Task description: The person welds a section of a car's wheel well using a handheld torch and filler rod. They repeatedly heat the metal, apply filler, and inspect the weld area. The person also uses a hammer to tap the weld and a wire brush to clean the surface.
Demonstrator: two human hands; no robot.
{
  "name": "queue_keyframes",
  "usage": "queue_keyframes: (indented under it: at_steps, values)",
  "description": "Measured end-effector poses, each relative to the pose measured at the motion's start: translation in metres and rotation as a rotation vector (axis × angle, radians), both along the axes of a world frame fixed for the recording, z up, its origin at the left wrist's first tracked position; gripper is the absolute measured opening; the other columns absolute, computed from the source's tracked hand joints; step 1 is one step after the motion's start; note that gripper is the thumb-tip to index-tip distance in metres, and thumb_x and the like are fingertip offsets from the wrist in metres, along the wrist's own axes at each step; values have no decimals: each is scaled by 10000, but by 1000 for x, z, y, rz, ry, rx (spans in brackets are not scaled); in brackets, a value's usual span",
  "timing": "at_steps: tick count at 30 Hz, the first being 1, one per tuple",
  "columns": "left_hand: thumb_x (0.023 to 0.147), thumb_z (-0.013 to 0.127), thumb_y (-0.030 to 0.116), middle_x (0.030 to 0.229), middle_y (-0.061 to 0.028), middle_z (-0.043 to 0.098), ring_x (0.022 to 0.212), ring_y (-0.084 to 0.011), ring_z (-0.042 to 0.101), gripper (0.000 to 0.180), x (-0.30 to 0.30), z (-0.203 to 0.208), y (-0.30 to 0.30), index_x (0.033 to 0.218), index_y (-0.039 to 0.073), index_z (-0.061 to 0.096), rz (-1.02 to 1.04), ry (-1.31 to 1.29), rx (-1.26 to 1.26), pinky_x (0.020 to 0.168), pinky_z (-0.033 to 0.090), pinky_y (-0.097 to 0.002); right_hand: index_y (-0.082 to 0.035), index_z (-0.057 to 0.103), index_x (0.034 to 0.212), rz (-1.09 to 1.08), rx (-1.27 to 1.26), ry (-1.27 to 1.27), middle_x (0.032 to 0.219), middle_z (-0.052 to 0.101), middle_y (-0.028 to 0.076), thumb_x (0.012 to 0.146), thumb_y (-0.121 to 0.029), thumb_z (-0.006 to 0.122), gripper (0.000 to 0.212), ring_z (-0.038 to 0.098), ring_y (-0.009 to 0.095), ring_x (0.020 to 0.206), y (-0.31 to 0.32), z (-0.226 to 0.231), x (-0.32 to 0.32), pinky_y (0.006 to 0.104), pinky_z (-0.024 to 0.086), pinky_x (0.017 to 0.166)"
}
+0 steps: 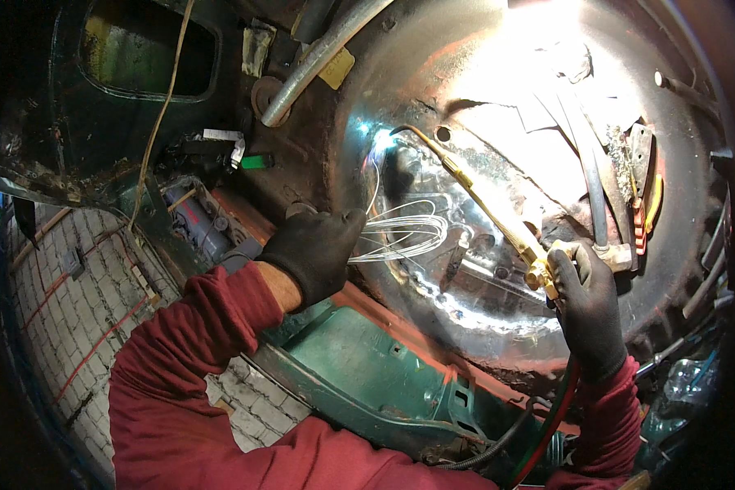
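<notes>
A brass gas welding torch (498,214) is gripped near its valves by my right hand (588,302), in a black glove. Its bent tip points left, and a bright blue-white flame (381,142) burns there against the round metal well (359,90). My left hand (314,249), also gloved in black, is closed around a coil of thin silvery wire (408,233). One end of the wire runs up from the coil into the glow at the flame. Glare hides the exact spot where wire and metal meet.
A hammer (588,163) lies in the well at right, beside a yellow-and-red-handled tool (649,212). Red and green hoses (551,425) hang below my right hand. A metal tube (322,65) slants across the top. A green body panel (359,359) edges the near side, with brick paving (82,302) at left.
</notes>
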State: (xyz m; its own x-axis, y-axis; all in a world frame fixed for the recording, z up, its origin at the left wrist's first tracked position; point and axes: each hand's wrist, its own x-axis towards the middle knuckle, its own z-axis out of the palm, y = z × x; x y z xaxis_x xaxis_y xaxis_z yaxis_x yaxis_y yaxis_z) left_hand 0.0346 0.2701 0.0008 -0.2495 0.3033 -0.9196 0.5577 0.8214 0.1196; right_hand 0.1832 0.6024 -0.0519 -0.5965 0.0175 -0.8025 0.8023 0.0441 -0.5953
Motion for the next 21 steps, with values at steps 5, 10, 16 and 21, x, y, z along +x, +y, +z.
queue_keyframes:
  at_steps: [5, 10, 16, 21]
  values:
    - [806, 739, 83, 994, -242, 721, 975, -457, 694, 484, 0, -2, 0, 1251, 29, 557, -6, 14, 5, 923, 526, -553, 39, 624, 1010, -8, -6, 0, 777, 556, 72, 1125, -236, 567, 303, 499, 124, 732, -3, -1, 1, 329, 443, 681]
    - [806, 747, 88, 987, -246, 722, 965, -464, 696, 479, -3, -2, 4, 1245, 23, 565, -21, -11, -32, 908, 530, -556, 39, 609, 988, 66, 29, 33, 771, 545, 74, 1125, -238, 565, 312, 476, 122, 736, -2, -5, 3, 327, 434, 680]
    - [813, 755, 90, 980, -244, 726, 959, -472, 701, 487, -2, -3, 4, 1254, 25, 561, -7, 4, -3, 894, 541, -562, 45, 592, 970, 21, 21, 35, 763, 528, 80, 1125, -250, 564, 334, 468, 122, 735, -6, -5, 4, 328, 426, 675]
    - [816, 757, 87, 972, -251, 728, 948, -469, 711, 556, -1, -3, -1, 1327, 15, 549, 10, 4, -11, 856, 560, -559, 52, 594, 981, 132, 98, 92, 770, 515, 86, 1127, -247, 562, 334, 468, 125, 736, -6, -5, 5, 329, 426, 674]
